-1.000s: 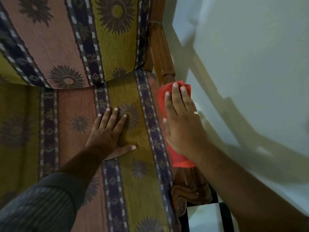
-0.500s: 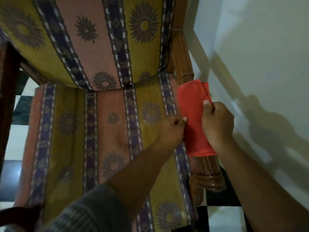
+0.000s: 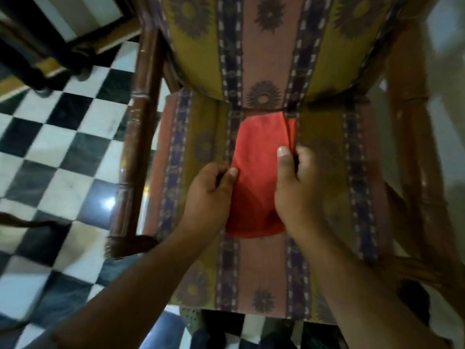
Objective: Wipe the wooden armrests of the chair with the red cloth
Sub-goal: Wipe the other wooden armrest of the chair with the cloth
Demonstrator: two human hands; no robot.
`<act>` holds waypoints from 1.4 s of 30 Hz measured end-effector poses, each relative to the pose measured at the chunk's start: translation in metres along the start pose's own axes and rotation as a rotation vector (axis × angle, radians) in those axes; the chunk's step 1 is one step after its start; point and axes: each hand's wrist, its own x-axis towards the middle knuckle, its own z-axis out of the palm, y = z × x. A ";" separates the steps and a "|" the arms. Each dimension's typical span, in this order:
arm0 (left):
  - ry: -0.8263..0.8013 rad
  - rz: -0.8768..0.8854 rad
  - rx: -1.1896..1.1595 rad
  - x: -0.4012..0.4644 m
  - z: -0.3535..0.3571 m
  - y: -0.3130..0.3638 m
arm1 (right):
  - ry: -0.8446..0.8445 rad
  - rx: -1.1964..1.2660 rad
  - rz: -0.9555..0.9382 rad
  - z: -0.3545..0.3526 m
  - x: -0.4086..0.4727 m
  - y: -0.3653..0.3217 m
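Note:
The red cloth (image 3: 256, 172) is folded into a long rectangle and held over the middle of the chair's striped seat cushion (image 3: 201, 137). My left hand (image 3: 208, 195) pinches its left edge. My right hand (image 3: 294, 187) grips its right edge with the thumb on top. The left wooden armrest (image 3: 138, 137) runs down the left side of the seat, apart from the cloth. The right wooden armrest (image 3: 417, 137) stands at the right side, blurred.
A black-and-white checkered floor (image 3: 57, 152) lies left of the chair. Dark furniture legs (image 3: 45, 54) stand at the top left. A pale wall (image 3: 448, 71) is close behind the right armrest. The patterned backrest (image 3: 264, 46) rises at the top.
The cloth has come off the right armrest and moved left over the seat middle. My left hand left the seat and took the cloth's edge; both hands now hold it.

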 end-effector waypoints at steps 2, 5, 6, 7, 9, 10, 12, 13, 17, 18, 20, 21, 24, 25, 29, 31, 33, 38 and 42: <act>0.088 0.025 0.057 -0.003 -0.052 -0.007 | -0.045 0.046 -0.026 0.037 -0.026 -0.026; 0.210 0.003 0.125 -0.009 -0.117 -0.023 | -0.132 0.079 -0.049 0.087 -0.061 -0.050; 0.234 -0.023 0.126 -0.012 -0.132 -0.027 | -0.169 0.088 -0.044 0.099 -0.071 -0.055; 0.256 -0.048 0.124 -0.014 -0.151 -0.033 | -0.212 0.085 -0.035 0.114 -0.081 -0.061; 0.300 -0.078 0.136 -0.016 -0.174 -0.044 | -0.292 0.073 -0.028 0.133 -0.096 -0.066; 0.331 -0.093 0.147 -0.016 -0.188 -0.052 | -0.327 0.064 -0.036 0.145 -0.105 -0.068; 0.358 -0.127 0.175 -0.014 -0.202 -0.067 | -0.371 0.020 -0.048 0.160 -0.116 -0.068; 0.353 -0.143 0.200 -0.013 -0.208 -0.076 | -0.391 -0.009 -0.045 0.169 -0.120 -0.064; 0.268 -0.232 0.249 -0.004 -0.211 -0.108 | -0.384 -0.097 0.020 0.187 -0.128 -0.046; 0.250 -0.256 0.236 -0.002 -0.210 -0.114 | -0.381 -0.118 0.030 0.190 -0.129 -0.042; 0.224 -0.287 0.205 0.002 -0.210 -0.121 | -0.393 -0.143 0.042 0.194 -0.129 -0.036; 0.220 -0.302 0.183 0.002 -0.209 -0.120 | -0.401 -0.153 0.045 0.195 -0.127 -0.033; 0.214 -0.280 0.200 -0.003 -0.207 -0.112 | -0.423 -0.139 0.029 0.196 -0.122 -0.023; 0.227 -0.195 0.277 -0.009 -0.204 -0.110 | -0.413 -0.112 0.000 0.193 -0.118 -0.019; 0.102 0.383 0.728 -0.029 -0.189 -0.114 | -0.309 -0.390 -0.306 0.174 -0.089 0.009; -0.035 0.486 0.884 -0.021 -0.177 -0.126 | -0.302 -0.701 -0.567 0.167 -0.061 0.043; -0.081 0.497 1.011 -0.010 -0.171 -0.136 | -0.525 -0.907 -0.695 0.163 -0.030 0.070; -0.074 0.535 1.120 0.012 -0.169 -0.135 | -0.852 -1.111 -0.862 0.161 0.010 0.114; -0.087 0.556 1.096 0.026 -0.165 -0.131 | -0.799 -1.044 -0.876 0.163 0.009 0.128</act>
